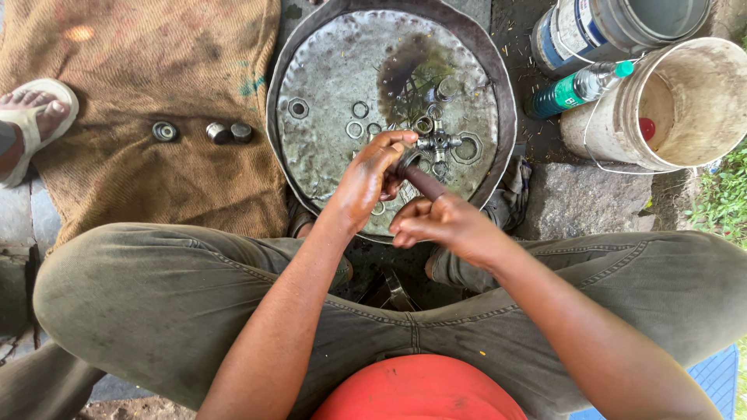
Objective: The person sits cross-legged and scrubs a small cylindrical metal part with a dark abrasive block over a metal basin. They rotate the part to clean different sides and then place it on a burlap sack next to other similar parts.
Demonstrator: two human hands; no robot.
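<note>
Over the pan's near rim: both hands meet, above the lap of a seated person in olive trousers.
Pan (pixel 311 167): big, round, dented metal; holds an oily dark puddle, loose rings and washers, and a small cross-shaped metal part (pixel 437 142).
Sack (pixel 140 117): brown cloth spread left of the pan; a bearing (pixel 164 131) and two small cylinders (pixel 230 132) lie on it, well apart from the hands.
Buckets: a white one (pixel 677 109) and a grey one (pixel 615 27) stand right of the pan, a green bottle (pixel 580 87) lying between them.
Foot (pixel 31 124): another person's, in a pale sandal, at the sack's far-left edge.
Left hand (pixel 369 183): fingers curled around a dark ring (pixel 407 161), pinching it at the rod's far end.
Right hand (pixel 443 225): closed on the near end of the rod (pixel 424 183), thumb and forefinger wrapped round it.
Rod: short, dark and greasy-looking; held in the air, not resting on the pan.
Long axis: slants from the right hand, near and right, up to the ring, far and left; the ring sits across that axis at the tip.
Nearer hand: the left is at the ring itself; the right is back along the rod, closer to the body.
Cross-shaped part: just beyond the ring, nearly touching the left fingertips; whether it touches I cannot tell.
</note>
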